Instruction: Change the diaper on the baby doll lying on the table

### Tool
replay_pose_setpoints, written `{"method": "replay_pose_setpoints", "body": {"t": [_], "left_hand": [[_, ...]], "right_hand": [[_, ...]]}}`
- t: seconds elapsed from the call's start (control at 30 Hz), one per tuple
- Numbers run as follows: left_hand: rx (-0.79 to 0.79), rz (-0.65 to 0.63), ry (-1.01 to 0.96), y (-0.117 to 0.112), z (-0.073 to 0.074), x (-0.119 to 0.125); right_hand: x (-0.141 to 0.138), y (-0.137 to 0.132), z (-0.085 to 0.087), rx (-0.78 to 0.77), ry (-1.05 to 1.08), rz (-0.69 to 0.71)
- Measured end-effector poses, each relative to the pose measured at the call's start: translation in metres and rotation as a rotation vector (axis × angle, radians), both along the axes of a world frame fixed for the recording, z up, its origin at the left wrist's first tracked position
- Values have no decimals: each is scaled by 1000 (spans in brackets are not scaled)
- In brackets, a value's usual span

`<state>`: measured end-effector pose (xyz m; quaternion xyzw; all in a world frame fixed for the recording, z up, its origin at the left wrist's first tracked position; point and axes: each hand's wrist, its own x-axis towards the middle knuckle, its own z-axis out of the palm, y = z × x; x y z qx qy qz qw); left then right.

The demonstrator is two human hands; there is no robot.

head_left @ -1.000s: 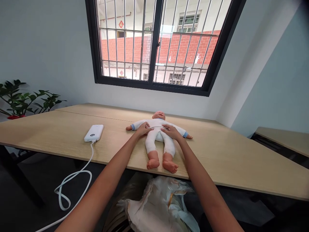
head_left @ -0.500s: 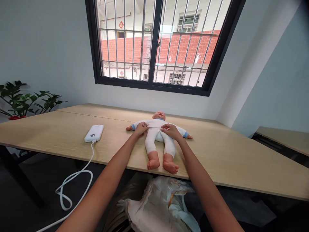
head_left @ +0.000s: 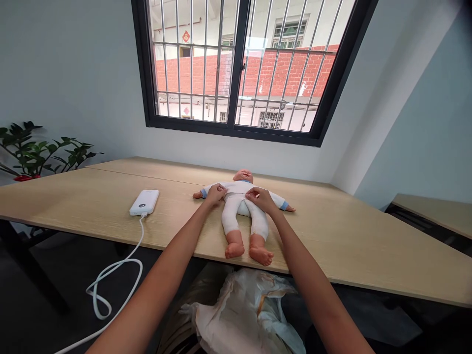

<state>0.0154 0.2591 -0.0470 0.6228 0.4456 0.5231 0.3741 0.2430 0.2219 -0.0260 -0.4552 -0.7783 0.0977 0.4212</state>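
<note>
Item, one baby doll [head_left: 236, 195]: it is lying on its back on a pale wood-veneer table [head_left: 332, 246], its head toward the window and its bare feet near the table's front edge. Item, one white suit [head_left: 230, 219] with blue cuffs: the doll is wearing it, and the cloth is bunching around the middle.

Item, two hands, both the person's own. The left hand [head_left: 216, 194] is pressing on the suit's upper body, on the side nearer the power bank. The right hand [head_left: 261, 199] is lying across the opposite side, at the waist. Both sets of fingers are curving onto the cloth, but neither hand is lifting anything clear of the doll. Whether either is pinching the fabric or only resting on it, the view cannot settle.

The step in hand appears to be work on the suit at the doll's middle. Any next move calls for starting from that cloth, where both hands are placed.

Item, one white power bank [head_left: 144, 202], lying flat on the table, well to the left of the doll. Item, one white cable [head_left: 131, 248], hanging over the table edge in a loop. Item, one crumpled white diaper [head_left: 243, 314], apparently, sitting below the table's front edge. Item, one potted plant [head_left: 40, 155]. Item, one barred window [head_left: 236, 129].
</note>
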Motion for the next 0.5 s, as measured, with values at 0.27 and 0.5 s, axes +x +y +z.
{"method": "replay_pose_setpoints", "body": {"t": [0.27,0.5], "left_hand": [[201,-133,78,-19,8,26],[209,-131,99,-29,11,28]], "right_hand": [[-26,-20,13,-38,271,146],[-23,-16,9,-165,389,194]]}}
